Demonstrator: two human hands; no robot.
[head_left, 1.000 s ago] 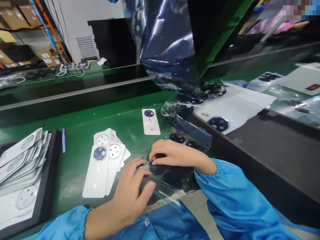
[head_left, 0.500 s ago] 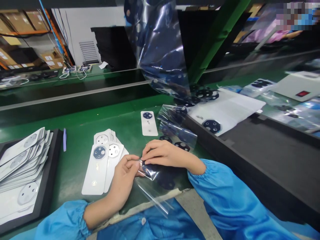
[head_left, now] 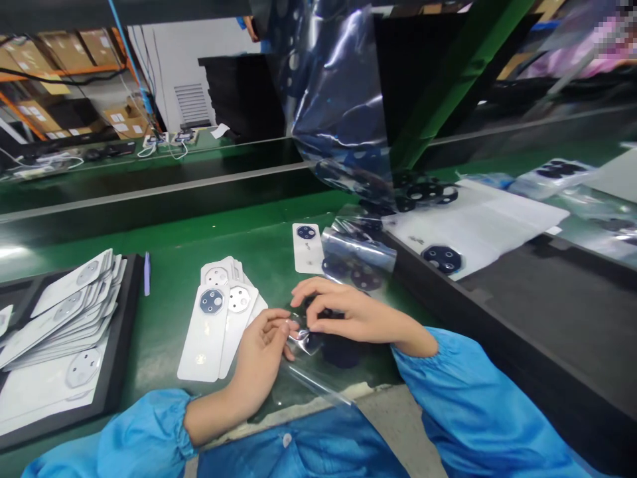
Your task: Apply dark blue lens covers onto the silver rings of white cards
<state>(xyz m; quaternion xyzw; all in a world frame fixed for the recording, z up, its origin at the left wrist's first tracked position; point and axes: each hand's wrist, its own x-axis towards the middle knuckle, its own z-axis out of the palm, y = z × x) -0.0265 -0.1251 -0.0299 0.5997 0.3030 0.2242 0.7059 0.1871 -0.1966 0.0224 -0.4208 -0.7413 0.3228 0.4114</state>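
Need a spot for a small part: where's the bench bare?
Bare green surface: between the purple tool and the middle panel stack; between that stack and the lone panel beyond. Crowded: around the left hand and right hand at the clear film, and the left tray, heaped with white panels.

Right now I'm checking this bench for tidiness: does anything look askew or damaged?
Yes: the green tabletop's ragged cream-coloured front edge, low in the view, looks torn. Also, the thin white rectangular panels in the black rectangular tray at left lie fanned and slanting, not squared up, perhaps deliberately.
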